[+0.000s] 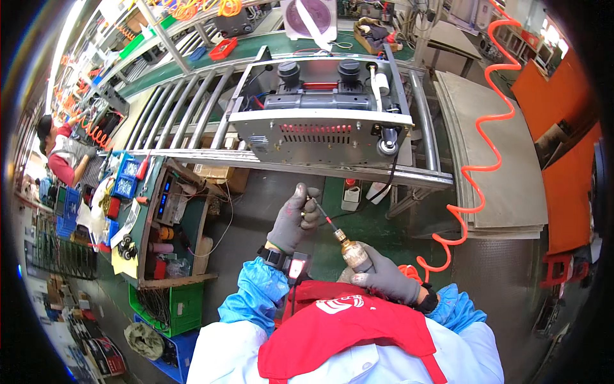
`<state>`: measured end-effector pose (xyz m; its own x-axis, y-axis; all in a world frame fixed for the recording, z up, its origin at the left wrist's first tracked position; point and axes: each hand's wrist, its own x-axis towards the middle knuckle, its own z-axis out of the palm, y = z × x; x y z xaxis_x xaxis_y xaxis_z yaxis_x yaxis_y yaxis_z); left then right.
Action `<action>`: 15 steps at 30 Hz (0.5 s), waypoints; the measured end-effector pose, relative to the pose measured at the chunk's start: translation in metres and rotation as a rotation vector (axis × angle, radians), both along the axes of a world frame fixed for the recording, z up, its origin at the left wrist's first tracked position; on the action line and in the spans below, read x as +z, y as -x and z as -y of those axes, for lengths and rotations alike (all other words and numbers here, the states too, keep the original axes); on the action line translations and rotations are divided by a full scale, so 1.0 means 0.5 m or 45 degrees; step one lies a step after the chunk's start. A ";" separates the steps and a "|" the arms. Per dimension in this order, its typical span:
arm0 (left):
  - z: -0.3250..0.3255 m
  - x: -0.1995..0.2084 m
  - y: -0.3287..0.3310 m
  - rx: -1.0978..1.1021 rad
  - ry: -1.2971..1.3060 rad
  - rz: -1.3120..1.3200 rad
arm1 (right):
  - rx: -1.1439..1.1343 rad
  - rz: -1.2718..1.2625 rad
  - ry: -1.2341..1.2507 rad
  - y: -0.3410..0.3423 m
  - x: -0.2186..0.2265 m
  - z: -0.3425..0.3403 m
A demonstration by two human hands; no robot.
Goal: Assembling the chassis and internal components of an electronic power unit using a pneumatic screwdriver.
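Note:
My right hand (391, 279), in a grey glove, is wrapped round an air screwdriver (353, 251) with a worn, yellowish-brown body. Its long bit points up and to the left, toward my left hand (293, 221). That hand, gloved too, has its fingers curled in and the thumb raised. Something small sits at its fingertips by the bit's tip, too small to name. Beyond both hands, a metal-framed machine (332, 142) rests on the roller conveyor (427, 121). It has a slotted front panel, a caster, dark cylindrical parts and two black round caps on top.
An orange coiled air hose (476, 168) hangs at the right, beside stacked grey sheets (495, 147). To the left stands a workbench (148, 211) with blue bins of small parts (125, 185). A green crate (185, 310) sits below it. Another person (62, 150) works at far left.

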<state>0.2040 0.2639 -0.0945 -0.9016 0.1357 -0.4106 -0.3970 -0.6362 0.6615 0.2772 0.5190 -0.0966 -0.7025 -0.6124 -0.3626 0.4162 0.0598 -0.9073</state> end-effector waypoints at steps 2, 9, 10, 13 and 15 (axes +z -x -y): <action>0.007 0.001 -0.009 0.034 -0.022 0.052 | 0.047 -0.071 -0.025 0.001 0.000 0.010; 0.042 -0.020 -0.027 0.090 -0.111 0.041 | 0.200 0.019 -0.200 0.005 0.016 0.034; 0.045 -0.022 -0.031 0.121 -0.075 0.066 | 0.210 -0.034 -0.195 0.004 0.018 0.039; 0.052 -0.023 -0.040 0.184 0.002 0.086 | 0.196 -0.062 -0.272 0.002 0.025 0.058; 0.057 -0.023 -0.044 0.219 0.044 0.077 | 0.227 -0.136 -0.464 0.003 0.034 0.068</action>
